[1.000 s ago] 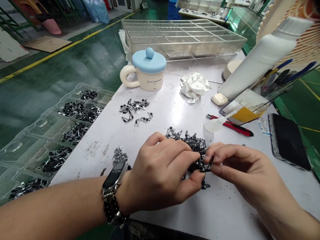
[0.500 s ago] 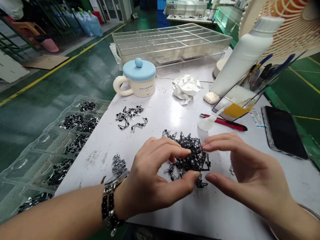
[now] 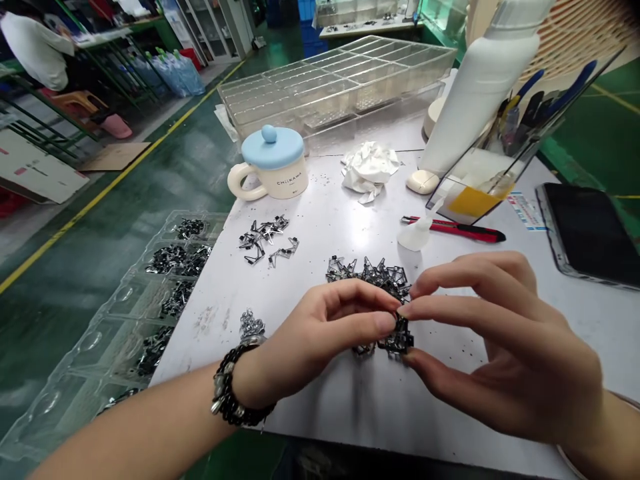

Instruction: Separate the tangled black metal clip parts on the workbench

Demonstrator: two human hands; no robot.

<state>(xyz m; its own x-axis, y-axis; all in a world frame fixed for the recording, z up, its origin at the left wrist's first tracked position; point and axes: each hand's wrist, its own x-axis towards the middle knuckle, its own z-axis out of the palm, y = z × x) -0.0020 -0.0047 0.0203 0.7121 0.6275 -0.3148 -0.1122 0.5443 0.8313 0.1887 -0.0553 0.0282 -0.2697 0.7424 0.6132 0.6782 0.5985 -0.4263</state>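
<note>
A heap of small black and silver metal parts point(image 3: 373, 273) lies on the white table point(image 3: 340, 220). My left hand point(image 3: 320, 337) and my right hand point(image 3: 505, 333) meet just in front of the heap. Both pinch a small cluster of black parts point(image 3: 400, 337) between thumb and fingertips, a little above the table. A smaller group of the same parts point(image 3: 265, 239) lies farther left. A tiny silver pile point(image 3: 250, 323) sits by my left wrist, which wears a beaded bracelet.
A cream mug with a blue lid point(image 3: 273, 163), a crumpled tissue point(image 3: 370, 168), a red utility knife point(image 3: 457, 229), a white bottle point(image 3: 475, 83) and a phone point(image 3: 590, 230) stand around. Clear compartment trays point(image 3: 320, 93) sit at the back. A clear tray of parts point(image 3: 150, 300) lies left of the table.
My hands were spread over the heap half a second ago. They have closed together on a small cluster and lifted it toward me. The view has tilted up slightly.
</note>
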